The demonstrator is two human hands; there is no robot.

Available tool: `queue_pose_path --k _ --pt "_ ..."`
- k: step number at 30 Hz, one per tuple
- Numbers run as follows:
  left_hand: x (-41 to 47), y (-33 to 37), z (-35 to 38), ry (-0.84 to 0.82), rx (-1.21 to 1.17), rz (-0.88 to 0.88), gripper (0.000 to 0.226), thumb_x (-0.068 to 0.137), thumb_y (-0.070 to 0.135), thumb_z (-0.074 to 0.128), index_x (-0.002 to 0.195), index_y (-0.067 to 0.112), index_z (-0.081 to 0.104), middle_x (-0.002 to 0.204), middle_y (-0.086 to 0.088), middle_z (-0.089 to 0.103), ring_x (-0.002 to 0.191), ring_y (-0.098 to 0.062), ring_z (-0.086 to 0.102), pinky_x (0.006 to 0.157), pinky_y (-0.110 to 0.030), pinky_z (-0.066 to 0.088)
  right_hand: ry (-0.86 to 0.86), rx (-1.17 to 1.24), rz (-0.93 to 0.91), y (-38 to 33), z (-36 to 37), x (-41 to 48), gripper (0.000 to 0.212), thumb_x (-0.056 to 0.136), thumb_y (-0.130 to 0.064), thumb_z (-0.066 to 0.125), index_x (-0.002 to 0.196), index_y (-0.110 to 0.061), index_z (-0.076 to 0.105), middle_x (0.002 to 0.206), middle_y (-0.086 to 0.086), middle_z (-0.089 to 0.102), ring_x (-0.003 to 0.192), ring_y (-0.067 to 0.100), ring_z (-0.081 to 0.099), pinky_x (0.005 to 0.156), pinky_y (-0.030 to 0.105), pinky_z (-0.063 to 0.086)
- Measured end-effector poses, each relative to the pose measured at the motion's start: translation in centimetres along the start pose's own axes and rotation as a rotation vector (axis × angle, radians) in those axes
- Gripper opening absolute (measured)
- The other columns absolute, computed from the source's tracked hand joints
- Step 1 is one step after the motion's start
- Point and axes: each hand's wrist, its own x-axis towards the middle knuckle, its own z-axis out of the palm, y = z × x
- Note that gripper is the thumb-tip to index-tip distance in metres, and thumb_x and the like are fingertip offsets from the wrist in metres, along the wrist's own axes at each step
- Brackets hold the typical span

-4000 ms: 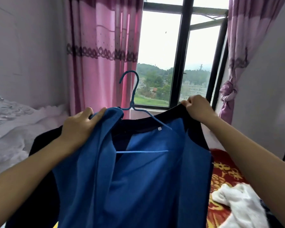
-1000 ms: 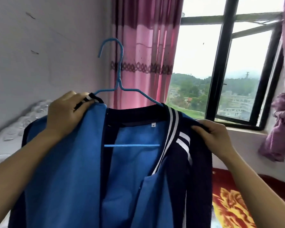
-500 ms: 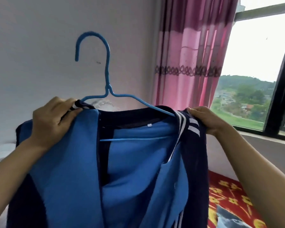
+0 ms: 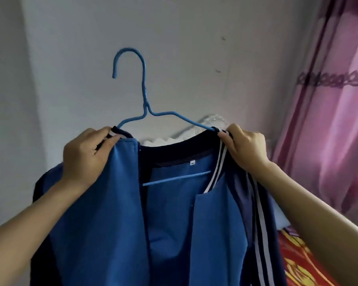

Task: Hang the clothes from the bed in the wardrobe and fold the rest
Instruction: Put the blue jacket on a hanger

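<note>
- The blue-and-navy jacket with white stripes (image 4: 174,219) hangs open on a thin blue wire hanger (image 4: 144,93), held up before a pale wall, beside the bed's red patterned cover (image 4: 298,263)
- The left hand (image 4: 87,155) pinches the jacket's left shoulder over the wire, and the right hand (image 4: 246,149) pinches the striped right shoulder
- The hanger's long axis runs left to right between the hands, with the hook free above, midway, equally near both (open tip pointing left)
- The wardrobe is out of view, so hooking a rail probably needs one hand freed for the neck
</note>
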Motion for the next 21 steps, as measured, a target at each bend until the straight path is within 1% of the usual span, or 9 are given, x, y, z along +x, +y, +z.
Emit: queue_pose_path --k 2,5,8,10,12,14,17,19,21 --pt "-0.2 -0.6 -3.4 -0.021 0.052 0.030 0.032 0.090 0.022 0.050 0.084 -0.001 0.072 0.065 -0.012 0.060 0.059 -0.015 0.049 0.054 -0.027 0.042 0.092 0.105 -0.055 -3.9 0.6 1.5 0.068 0.098 -0.046 0.024 0.057 0.001 0.050 0.040 0.013 0.048 0.028 0.029 0.043 0.042 0.022 0.025" --pt "-0.5 -1.3 -8.5 -0.039 0.164 0.081 0.030 0.089 0.021 0.052 0.083 -0.002 0.072 0.063 -0.010 0.056 0.061 -0.014 0.044 0.051 -0.024 0.040 0.095 0.198 -0.063 -10.8 1.8 3.8 0.063 0.098 -0.048 0.019 0.057 -0.007 0.043 0.040 0.013 0.047 0.030 0.027 0.043 0.041 0.020 0.020" --pt "-0.2 -2.6 -14.0 -0.051 0.226 0.032 0.027 0.087 0.024 0.056 0.086 0.004 0.074 0.068 -0.007 0.059 0.066 -0.013 0.047 0.055 -0.026 0.044 -0.193 0.277 0.035 -15.5 2.7 6.0 0.046 0.098 -0.047 0.032 0.066 -0.014 0.039 0.059 0.016 0.053 0.059 0.036 0.054 0.052 0.033 0.024" --pt "0.0 -4.0 -18.7 -0.040 0.234 -0.047 0.016 0.084 0.018 0.065 0.087 0.006 0.074 0.072 -0.004 0.061 0.068 -0.012 0.049 0.060 -0.017 0.041 -0.342 0.502 0.016 -17.9 3.0 7.2 0.032 0.096 -0.041 0.040 0.071 -0.021 0.040 0.062 0.007 0.050 0.065 0.031 0.050 0.057 0.034 0.026" --pt "-0.1 -5.2 -23.9 -0.035 0.249 -0.112 0.011 0.080 0.010 0.071 0.089 0.004 0.074 0.070 -0.009 0.060 0.066 -0.015 0.049 0.059 -0.021 0.039 -0.484 0.728 -0.033 -21.8 2.9 8.2 0.011 0.094 -0.035 0.049 0.091 -0.024 0.048 0.064 0.000 0.049 0.061 0.019 0.047 0.061 0.030 0.034" --pt "-0.7 -6.2 -29.0 -0.059 0.279 -0.162 0.011 0.079 0.010 0.072 0.089 0.005 0.074 0.066 -0.009 0.056 0.065 -0.014 0.049 0.057 -0.022 0.038 -0.627 0.849 -0.148 -27.5 2.9 9.1 0.010 0.093 -0.027 0.054 0.096 -0.018 0.055 0.070 0.000 0.051 0.063 0.013 0.045 0.062 0.019 0.035" --pt "-2.2 -7.7 -36.1 -0.106 0.364 -0.193 0.023 0.078 0.031 0.068 0.088 0.011 0.074 0.067 -0.006 0.057 0.065 -0.010 0.051 0.059 -0.024 0.039 -0.734 0.975 -0.136 -35.3 3.1 10.0 0.031 0.094 -0.019 0.055 0.068 -0.001 0.053 0.060 0.000 0.042 0.056 0.010 0.035 0.050 0.018 0.028" --pt "-3.3 -9.1 -41.5 -0.157 0.519 -0.181 0.041 0.079 0.043 0.055 0.092 0.008 0.073 0.073 -0.007 0.063 0.066 -0.015 0.057 0.060 -0.030 0.041 -0.674 1.085 -0.074 -39.4 3.0 11.0 0.043 0.092 -0.016 0.058 0.053 -0.012 0.041 0.046 -0.013 0.032 0.045 0.003 0.027 0.044 0.015 0.025" --pt "-4.7 -10.5 -47.0 -0.210 0.698 -0.177 0.050 0.079 0.047 0.049 0.096 0.006 0.072 0.078 -0.008 0.067 0.071 -0.025 0.064 0.059 -0.033 0.048 -0.618 1.176 -0.054 -43.2 3.1 12.0 0.044 0.090 -0.012 0.059 0.050 -0.016 0.044 0.042 -0.013 0.033 0.042 0.002 0.030 0.043 0.014 0.025"
